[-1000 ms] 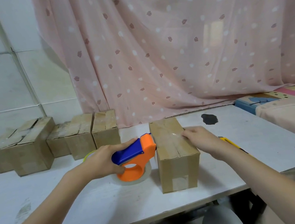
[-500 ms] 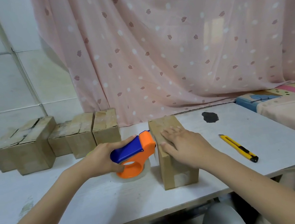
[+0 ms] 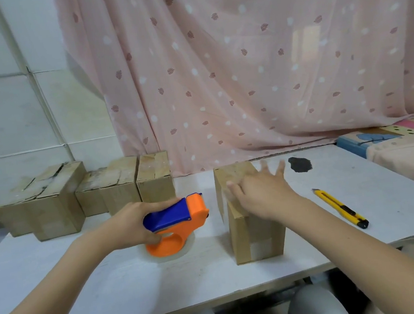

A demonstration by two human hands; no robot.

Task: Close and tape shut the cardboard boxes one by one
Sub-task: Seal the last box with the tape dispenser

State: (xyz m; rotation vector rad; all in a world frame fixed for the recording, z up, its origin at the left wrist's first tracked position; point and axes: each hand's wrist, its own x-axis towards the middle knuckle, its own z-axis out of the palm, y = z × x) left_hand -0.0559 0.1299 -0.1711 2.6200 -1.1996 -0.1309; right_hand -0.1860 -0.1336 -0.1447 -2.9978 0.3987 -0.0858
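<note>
**Inspector A:** Brown cardboard box [image 3: 251,219], upright, is standing near the front edge of the white table [image 3: 112,283]. Head view, the only one supplied: clear tape is showing over its top and down its near face. The right hand [image 3: 261,194] is lying over the top with fingers spread flat, grasping nothing; it is blurred, so I cannot tell whether it is pressing.

**Inspector B:** And the left?

**Inspector A:** The left hand [image 3: 133,224] is clenching the orange and blue tape dispenser [image 3: 175,225], which is resting on the table just beside the box, apart from it.

**Inspector B:** Hazards?

**Inspector A:** In my judgement, poor smoothing is leaving the tape liable to lift at the corners. The box is sitting close to the edge; a sideways push could be tipping it off. The yellow utility knife [image 3: 340,207] is lying near the right forearm, so a careless sweep could be knocking it. The other cardboard boxes [image 3: 81,197] are waiting at the back left.
</note>
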